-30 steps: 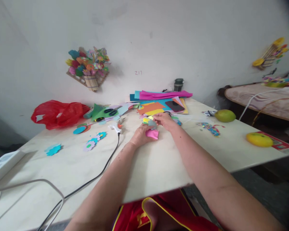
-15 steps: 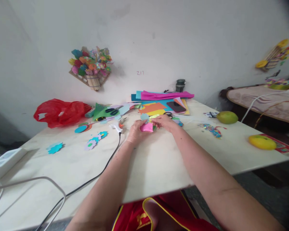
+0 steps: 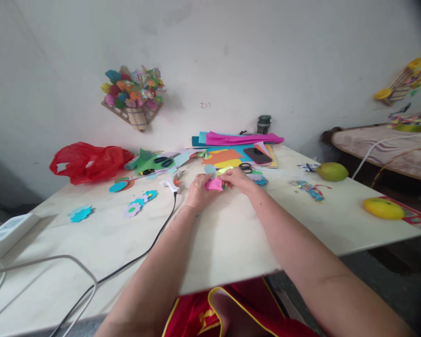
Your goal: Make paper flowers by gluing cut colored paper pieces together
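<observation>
Near the middle of the table, my left hand (image 3: pixel 199 191) is closed on the left side of a small pink paper (image 3: pixel 214 184). My right hand (image 3: pixel 237 180) pinches the same paper at its upper right, its fingers close to those of my left hand. Just behind them lie a light blue paper piece (image 3: pixel 210 170) and a yellow-green piece (image 3: pixel 225 169). A white glue gun (image 3: pixel 170 186) rests left of my left hand. Dark-handled scissors (image 3: pixel 245 167) lie behind my right hand. Fine details between the fingertips are too small to tell.
Coloured sheets with a phone (image 3: pixel 257 155) lie at the back. Paper flowers (image 3: pixel 134 207), a red bag (image 3: pixel 91 161) and a power strip (image 3: pixel 12 234) are on the left. A green mango (image 3: pixel 332 172) and a yellow one (image 3: pixel 383 208) are on the right. A black cable (image 3: pixel 140 256) crosses the front left.
My right hand has shifted slightly closer to my left hand over the pink paper. The light blue piece beside the fingers looks changed in shape. The whole view has moved slightly.
</observation>
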Motion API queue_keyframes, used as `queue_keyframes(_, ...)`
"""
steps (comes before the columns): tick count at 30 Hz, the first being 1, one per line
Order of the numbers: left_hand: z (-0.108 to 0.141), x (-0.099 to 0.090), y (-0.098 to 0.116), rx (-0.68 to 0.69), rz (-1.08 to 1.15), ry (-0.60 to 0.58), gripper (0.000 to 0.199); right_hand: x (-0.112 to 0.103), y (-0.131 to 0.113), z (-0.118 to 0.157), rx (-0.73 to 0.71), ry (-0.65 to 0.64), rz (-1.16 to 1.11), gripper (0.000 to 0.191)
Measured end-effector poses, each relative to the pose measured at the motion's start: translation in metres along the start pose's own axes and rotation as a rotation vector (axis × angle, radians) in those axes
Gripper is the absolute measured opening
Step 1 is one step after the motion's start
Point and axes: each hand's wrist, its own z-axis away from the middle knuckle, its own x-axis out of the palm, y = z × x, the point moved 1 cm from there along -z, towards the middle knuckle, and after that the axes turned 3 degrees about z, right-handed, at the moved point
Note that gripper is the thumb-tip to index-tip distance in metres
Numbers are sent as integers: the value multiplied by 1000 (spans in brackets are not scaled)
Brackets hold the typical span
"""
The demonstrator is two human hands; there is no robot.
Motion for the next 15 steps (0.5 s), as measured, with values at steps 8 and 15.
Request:
queue_keyframes(8, -1, -3, 1, -95, -7, 37, 52, 2, 0, -3, 6, 210, 3, 26)
queue_keyframes(15, 2, -4, 1, -116, 32, -16, 52, -3, -1, -5, 39, 272, -152, 17)
